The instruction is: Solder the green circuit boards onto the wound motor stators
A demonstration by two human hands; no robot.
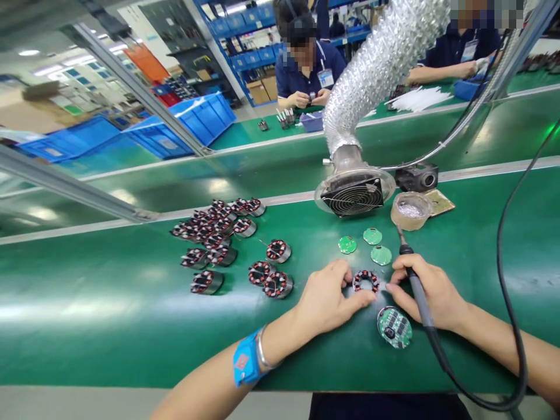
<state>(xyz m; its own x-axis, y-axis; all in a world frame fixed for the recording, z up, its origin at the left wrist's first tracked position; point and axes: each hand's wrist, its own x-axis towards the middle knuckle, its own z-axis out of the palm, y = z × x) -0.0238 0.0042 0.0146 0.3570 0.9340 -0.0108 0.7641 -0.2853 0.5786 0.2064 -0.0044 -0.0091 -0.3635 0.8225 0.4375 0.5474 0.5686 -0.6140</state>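
Observation:
My left hand [326, 296], with a blue strap and a metal band at its wrist, holds a ring-shaped motor stator [366, 282] between thumb and fingers on the green bench. Red-orange windings show around the stator's open centre. A soldering iron [419, 297] rests in my right hand [437, 294], its tip pointing up and away toward a round tin [410, 210]. The right thumb and a fingertip come close to the stator's right side; whether they touch it I cannot tell. Just nearer to me lies a round circuit board [394, 328] with dark components. Beyond the stator lie three small green discs [381, 255].
Several stators [207, 227] stand grouped at left, with three more [277, 284] closer in. A fume extractor fan [353, 197] hangs ahead on a silver duct [389, 52]. The iron's black cable [503, 262] loops along the right. Co-workers [308, 70] sit across the bench.

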